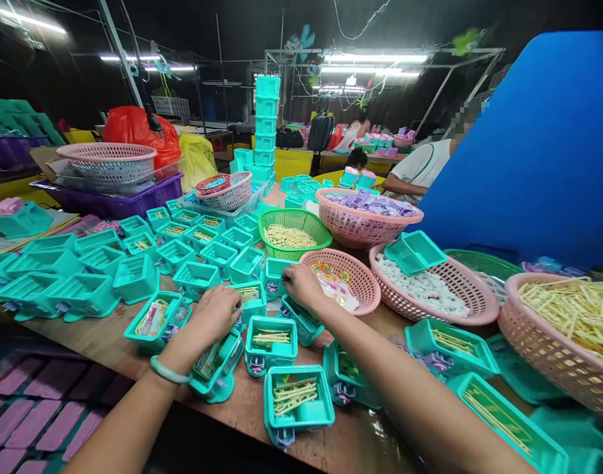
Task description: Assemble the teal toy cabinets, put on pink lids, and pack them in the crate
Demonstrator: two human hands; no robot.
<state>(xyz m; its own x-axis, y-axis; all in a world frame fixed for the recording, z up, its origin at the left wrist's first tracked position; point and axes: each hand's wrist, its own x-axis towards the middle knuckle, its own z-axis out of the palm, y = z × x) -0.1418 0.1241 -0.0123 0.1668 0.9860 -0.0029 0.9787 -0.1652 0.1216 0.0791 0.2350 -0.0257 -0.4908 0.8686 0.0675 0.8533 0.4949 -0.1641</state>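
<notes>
My left hand (214,317), with a pale green bangle on its wrist, has its fingers curled down at the left rim of a teal plastic box (255,309) that has cream sticks inside. My right hand (302,284) reaches further out, its fingertips pinched together beside another teal box (274,268); what they hold, if anything, I cannot make out. Below my hands stand more boxes, among them one with cream sticks (295,398) and another box (270,339) behind it. Under my left wrist a box (217,368) is partly hidden.
Several teal boxes (136,276) crowd the table's left side. A green basket (294,217) holds cream pieces. Pink baskets hold coloured rings (368,289), white fluffy pieces (479,306) and cream sticks (528,336). A tall box stack (266,125) stands behind. One person (420,168) sits beyond.
</notes>
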